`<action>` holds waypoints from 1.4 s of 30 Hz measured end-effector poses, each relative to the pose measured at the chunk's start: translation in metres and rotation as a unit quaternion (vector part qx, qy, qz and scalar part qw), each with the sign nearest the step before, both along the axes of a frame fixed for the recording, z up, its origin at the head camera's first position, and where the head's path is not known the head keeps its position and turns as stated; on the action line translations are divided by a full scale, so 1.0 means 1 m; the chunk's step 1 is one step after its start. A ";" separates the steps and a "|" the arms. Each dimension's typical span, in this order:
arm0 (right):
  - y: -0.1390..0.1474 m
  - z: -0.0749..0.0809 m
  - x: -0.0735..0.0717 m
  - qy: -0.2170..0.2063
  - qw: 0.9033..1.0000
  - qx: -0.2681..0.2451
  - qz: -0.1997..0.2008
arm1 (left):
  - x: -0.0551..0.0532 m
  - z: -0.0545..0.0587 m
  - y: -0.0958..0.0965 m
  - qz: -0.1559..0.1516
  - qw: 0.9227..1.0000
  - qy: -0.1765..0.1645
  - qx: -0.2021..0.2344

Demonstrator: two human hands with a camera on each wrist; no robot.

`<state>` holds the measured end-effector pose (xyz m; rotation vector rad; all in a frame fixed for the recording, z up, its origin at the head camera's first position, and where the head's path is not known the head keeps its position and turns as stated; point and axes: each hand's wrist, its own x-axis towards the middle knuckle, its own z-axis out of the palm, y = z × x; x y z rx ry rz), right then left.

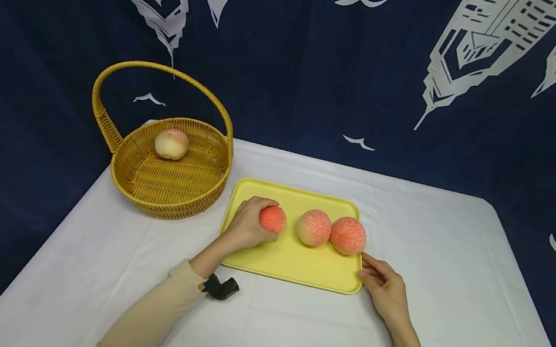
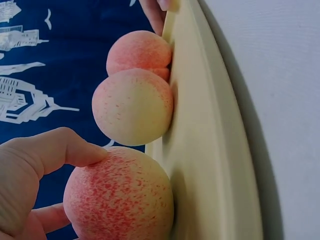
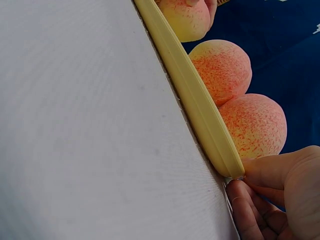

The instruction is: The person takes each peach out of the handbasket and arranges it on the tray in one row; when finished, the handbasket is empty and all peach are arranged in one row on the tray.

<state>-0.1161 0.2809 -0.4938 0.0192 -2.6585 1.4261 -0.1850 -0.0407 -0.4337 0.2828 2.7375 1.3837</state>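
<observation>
My left hand (image 1: 249, 223) grips a pink peach (image 1: 272, 219) over the left part of the yellow tray (image 1: 292, 264). In the left wrist view, thumb and fingers lie around this peach (image 2: 120, 195). Two more peaches stand side by side on the tray's right half, a paler one (image 1: 314, 228) and a redder one (image 1: 348, 236). At the tray's right edge, my right hand (image 1: 389, 290) pinches the rim. The right wrist view has the thumb at the top of the rim (image 3: 220, 145) and the other fingers below it.
A wicker basket (image 1: 172, 206) with a tall arched handle stands at the back left. One pale peach (image 1: 172, 144) lies inside it. White cloth (image 1: 287, 335) covers the table, and a dark blue curtain (image 1: 291, 80) with white prints hangs behind.
</observation>
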 end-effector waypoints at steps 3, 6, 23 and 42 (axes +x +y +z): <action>0.000 0.000 0.000 -0.002 1.000 0.000 -0.001 | -0.002 -0.002 0.004 0.000 1.000 -0.001 -0.003; 0.000 0.001 0.000 -0.004 1.000 0.004 -0.003 | -0.003 -0.002 0.008 0.004 1.000 0.005 0.000; 0.000 0.001 0.001 -0.003 1.000 0.007 -0.004 | -0.005 -0.010 0.021 0.052 0.997 0.001 0.052; -0.001 0.002 -0.001 -0.007 1.000 0.005 -0.003 | -0.005 -0.013 0.021 0.051 0.998 0.008 0.040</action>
